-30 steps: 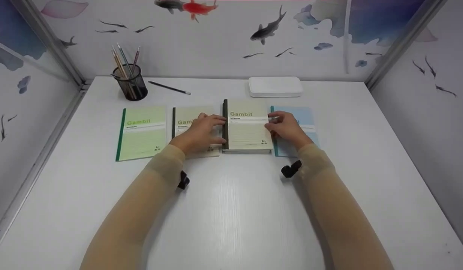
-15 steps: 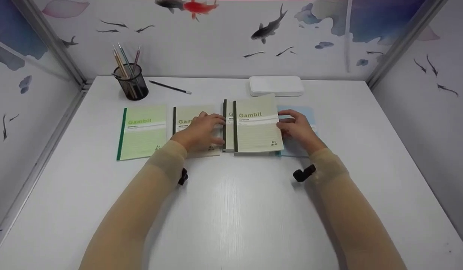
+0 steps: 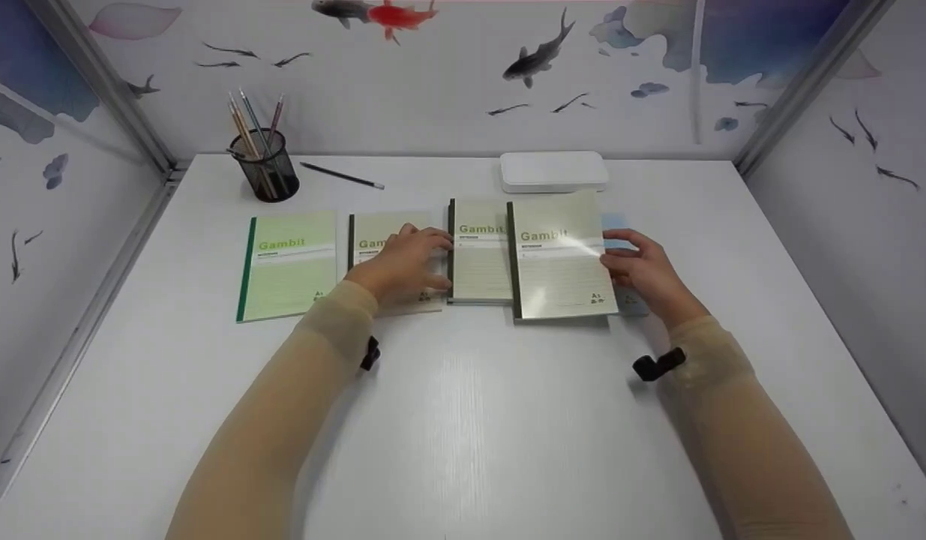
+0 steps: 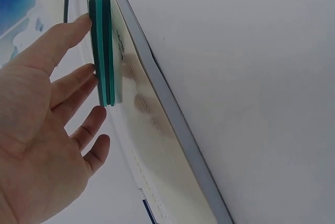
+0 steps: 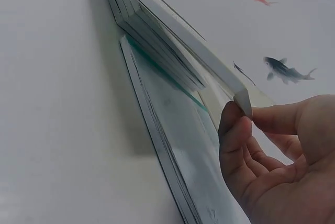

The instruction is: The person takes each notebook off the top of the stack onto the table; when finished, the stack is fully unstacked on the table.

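Five notebook covers show on a white table (image 3: 463, 427): one green notebook (image 3: 290, 289), one blue notebook (image 5: 180, 124) and three cream ones. A person's right hand (image 3: 646, 270) pinches the right edge of the foremost cream notebook (image 3: 560, 289) between thumb and fingers, tilted above the blue notebook and partly covering a stack of notebooks (image 3: 477, 277) at center. The stack, topped by a cream cover, holds several; an exact count cannot be told. The left hand (image 3: 406, 262), fingers relaxed and extended, touches the stack's bound side with its fingertips and hides much of another cream notebook (image 3: 388, 223) beneath it. The blue notebook is largely blocked by the held one and the right hand. Behind stand one black mesh cup (image 3: 271, 178) with at least four pencils (image 3: 241, 127), one loose dark pencil (image 3: 341, 175) and one white case (image 3: 554, 172). Painted fish (image 3: 537, 66) decorate the back wall.
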Tool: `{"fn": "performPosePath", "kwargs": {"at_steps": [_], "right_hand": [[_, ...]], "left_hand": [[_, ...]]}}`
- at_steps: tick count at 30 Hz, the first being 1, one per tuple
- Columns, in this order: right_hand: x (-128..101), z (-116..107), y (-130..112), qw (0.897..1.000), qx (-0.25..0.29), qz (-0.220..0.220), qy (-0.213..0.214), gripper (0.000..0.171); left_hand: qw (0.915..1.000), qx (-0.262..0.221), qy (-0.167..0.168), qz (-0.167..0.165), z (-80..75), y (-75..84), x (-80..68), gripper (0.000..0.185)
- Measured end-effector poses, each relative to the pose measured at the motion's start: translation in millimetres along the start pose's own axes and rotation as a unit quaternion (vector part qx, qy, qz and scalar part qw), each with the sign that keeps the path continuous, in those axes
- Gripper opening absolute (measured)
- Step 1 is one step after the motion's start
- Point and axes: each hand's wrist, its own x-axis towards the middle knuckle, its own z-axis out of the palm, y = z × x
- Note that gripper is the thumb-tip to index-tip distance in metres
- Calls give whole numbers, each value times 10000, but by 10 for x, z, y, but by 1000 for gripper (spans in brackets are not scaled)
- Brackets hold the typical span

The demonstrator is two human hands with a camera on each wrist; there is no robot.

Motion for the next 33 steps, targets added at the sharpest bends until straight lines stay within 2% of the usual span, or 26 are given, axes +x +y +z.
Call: {"fn": "performPosePath", "kwargs": {"at_steps": [11,20,28,33], "right_hand": [[-169,-461,104,9984,567,-31,-22,44],[-255,-875,182,9928,1186,-50,144,49],[-315,-1261,224,9900,1390,-8,225,50],[-334,-1456,276,9918,1249,140,239,48]], "left_hand": [[9999,122,-63,92,-12,1,20,70],[9999,42,-38,101,-25,18,4,69],[10000,62,-51,16,-23,22,-5,69],[9999,88,-80,31,-10,3,-9,69]]}}
